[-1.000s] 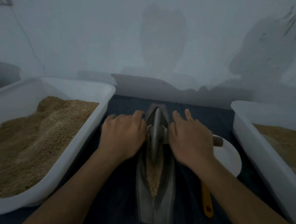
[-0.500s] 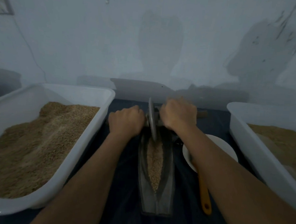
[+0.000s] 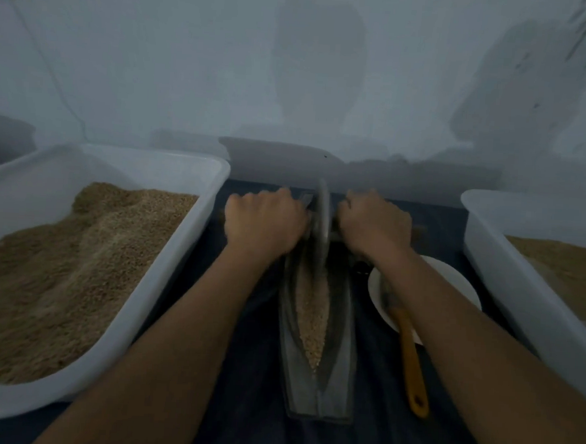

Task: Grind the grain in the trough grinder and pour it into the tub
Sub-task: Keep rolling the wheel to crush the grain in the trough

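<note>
Hands at the far end of a long, narrow grey metal trough grinder [image 3: 316, 371] that lies lengthwise on a dark blue cloth [image 3: 248, 373]. Left hand [image 3: 263, 224] and right hand [image 3: 374, 223] are each curled in a fist round the axle handle on either side of the upright grey metal grinding wheel [image 3: 320, 223], which stands in the groove near the trough's far end; the handle itself is mostly hidden by the fingers. Pale tan grain [image 3: 311, 322] fills the groove of the trough from just below the wheel down toward the near tip. Large white rectangular plastic tub [image 3: 164, 275] at left, just beside the trough, holds a heaped mass of brown grain [image 3: 58, 276]. Second white plastic tub [image 3: 507, 286] at right also contains brown grain, partly cut off by the frame edge. Between trough and right tub lies a round white plate [image 3: 452, 283], across which rests a utensil with a yellow handle [image 3: 413, 370]; its head is blurred. Pale wall [image 3: 191, 61] behind.
</note>
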Demonstrator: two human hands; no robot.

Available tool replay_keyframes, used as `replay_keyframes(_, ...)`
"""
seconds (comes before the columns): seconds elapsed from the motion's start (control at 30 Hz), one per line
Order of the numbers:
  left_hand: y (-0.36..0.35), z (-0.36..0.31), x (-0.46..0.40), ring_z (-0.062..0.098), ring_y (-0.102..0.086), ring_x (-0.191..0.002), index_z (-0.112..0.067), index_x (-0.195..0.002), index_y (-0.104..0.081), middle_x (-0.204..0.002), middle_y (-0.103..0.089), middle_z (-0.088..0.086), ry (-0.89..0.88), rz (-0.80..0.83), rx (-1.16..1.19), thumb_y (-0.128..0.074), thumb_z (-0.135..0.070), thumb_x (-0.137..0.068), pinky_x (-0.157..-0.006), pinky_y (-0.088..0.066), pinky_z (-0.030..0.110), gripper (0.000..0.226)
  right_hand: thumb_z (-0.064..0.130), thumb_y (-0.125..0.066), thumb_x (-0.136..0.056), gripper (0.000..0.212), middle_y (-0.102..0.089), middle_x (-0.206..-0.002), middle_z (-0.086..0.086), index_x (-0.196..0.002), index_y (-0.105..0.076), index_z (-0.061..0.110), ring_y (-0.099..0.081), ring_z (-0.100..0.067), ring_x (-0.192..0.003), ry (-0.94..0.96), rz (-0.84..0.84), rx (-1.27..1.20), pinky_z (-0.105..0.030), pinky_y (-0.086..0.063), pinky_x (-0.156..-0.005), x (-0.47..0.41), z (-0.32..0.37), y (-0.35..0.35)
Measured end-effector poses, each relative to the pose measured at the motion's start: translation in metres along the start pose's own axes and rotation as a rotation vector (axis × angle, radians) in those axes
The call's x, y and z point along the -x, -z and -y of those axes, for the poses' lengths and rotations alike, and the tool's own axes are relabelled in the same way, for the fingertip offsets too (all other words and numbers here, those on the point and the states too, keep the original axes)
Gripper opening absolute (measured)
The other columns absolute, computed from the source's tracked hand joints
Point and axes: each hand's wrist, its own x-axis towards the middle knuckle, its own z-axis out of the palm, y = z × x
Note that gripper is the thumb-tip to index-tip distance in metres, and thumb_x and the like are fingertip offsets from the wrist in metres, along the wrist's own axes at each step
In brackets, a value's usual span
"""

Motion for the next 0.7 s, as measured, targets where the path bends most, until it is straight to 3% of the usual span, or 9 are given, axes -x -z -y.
replay_keyframes(0.07, -0.001, -0.007, -0.022, 0.031, -0.064, -0.082, -0.022, -0.067, -0.042, -0.093, -0.070, 0.008, 0.016, 0.037, 0.033, -0.040, -0.039, -0.101, -0.068, -0.034, 0.038, 0.038, 0.035, -0.031, -0.103, 0.034, -0.061, -0.118, -0.012, -0.097, -0.059, 0.016, -0.058, -0.035, -0.105, 0.012, 0.021, 0.011, -0.041, -0.037, -0.075, -0.014, -0.002, 0.000)
replay_keyframes(0.13, 0.002, -0.013, -0.019, 0.028, -0.058, -0.073, -0.021, -0.070, -0.047, -0.090, -0.070, 0.007, -0.012, -0.021, -0.009, -0.040, -0.042, -0.100, -0.069, -0.034, 0.038, 0.037, 0.024, -0.035, -0.104, 0.025, -0.059, -0.109, -0.011, -0.091, -0.056, 0.016, -0.055, -0.038, -0.117, 0.036, 0.061, 0.045, -0.048, -0.044, -0.079, -0.001, -0.010, -0.003)
replay_keyframes(0.2, 0.001, -0.011, 0.006, 0.024, -0.052, -0.068, -0.021, -0.093, -0.060, -0.085, -0.068, 0.004, -0.032, -0.083, -0.054, -0.032, -0.042, -0.102, -0.069, -0.032, 0.038, 0.036, 0.027, -0.028, -0.106, 0.039, -0.058, -0.137, -0.013, -0.116, -0.063, 0.012, -0.039, -0.038, -0.143, 0.094, 0.044, 0.070, -0.055, -0.038, -0.107, 0.025, -0.016, -0.005)
replay_keyframes(0.27, 0.002, 0.000, 0.043, 0.021, -0.053, -0.067, -0.022, -0.114, -0.062, -0.083, -0.065, -0.001, -0.047, -0.100, -0.016, -0.021, -0.038, -0.105, -0.069, -0.038, 0.036, 0.044, 0.040, -0.010, -0.103, 0.066, -0.046, -0.156, -0.009, -0.143, -0.052, 0.009, -0.024, -0.027, -0.154, 0.162, -0.051, 0.035, -0.049, -0.020, -0.125, 0.057, -0.016, -0.005)
replay_keyframes(0.4, 0.001, 0.022, 0.103, 0.026, -0.060, -0.070, -0.013, -0.108, -0.065, -0.105, -0.071, 0.005, -0.181, -0.130, 0.006, -0.020, -0.027, -0.108, -0.059, -0.039, 0.034, 0.048, 0.041, -0.011, -0.103, 0.068, -0.054, -0.150, -0.007, -0.146, -0.052, 0.010, -0.031, -0.023, -0.152, 0.313, -0.214, 0.064, -0.051, -0.026, -0.124, 0.097, -0.013, -0.002)
replay_keyframes(0.57, -0.003, 0.009, 0.056, 0.027, -0.063, -0.073, -0.020, -0.100, -0.065, -0.105, -0.073, 0.004, -0.072, -0.039, -0.009, -0.018, -0.034, -0.104, -0.060, -0.036, 0.033, 0.049, 0.043, -0.008, -0.100, 0.071, -0.060, -0.144, -0.004, -0.132, -0.065, 0.016, -0.034, -0.024, -0.149, 0.221, -0.032, 0.150, -0.047, -0.024, -0.123, 0.051, -0.004, 0.000)
replay_keyframes(0.6, -0.007, 0.007, 0.036, 0.029, -0.062, -0.077, -0.020, -0.098, -0.063, -0.104, -0.072, 0.006, -0.015, 0.000, 0.005, -0.023, -0.032, -0.105, -0.062, -0.035, 0.034, 0.043, 0.043, -0.012, -0.101, 0.067, -0.066, -0.135, -0.005, -0.116, -0.072, 0.016, -0.043, -0.027, -0.141, 0.180, -0.040, 0.163, -0.046, -0.029, -0.117, 0.032, 0.000, -0.001)
replay_keyframes(0.63, -0.011, 0.006, 0.016, 0.029, -0.060, -0.079, -0.020, -0.092, -0.059, -0.103, -0.070, 0.007, 0.040, 0.039, 0.041, -0.028, -0.030, -0.104, -0.065, -0.034, 0.035, 0.036, 0.042, -0.018, -0.103, 0.062, -0.071, -0.120, -0.007, -0.093, -0.073, 0.015, -0.055, -0.029, -0.121, 0.138, -0.076, 0.169, -0.043, -0.037, -0.104, 0.016, 0.005, -0.001)
replay_keyframes(0.7, -0.018, 0.009, -0.011, 0.029, -0.057, -0.084, -0.020, -0.080, -0.049, -0.106, -0.066, 0.009, 0.107, 0.116, 0.115, -0.032, -0.026, -0.103, -0.072, -0.037, 0.037, 0.029, 0.043, -0.030, -0.103, 0.057, -0.072, -0.088, -0.010, -0.061, -0.054, 0.015, -0.053, -0.027, -0.075, 0.119, -0.173, 0.173, -0.035, -0.037, -0.075, -0.004, 0.017, 0.004)
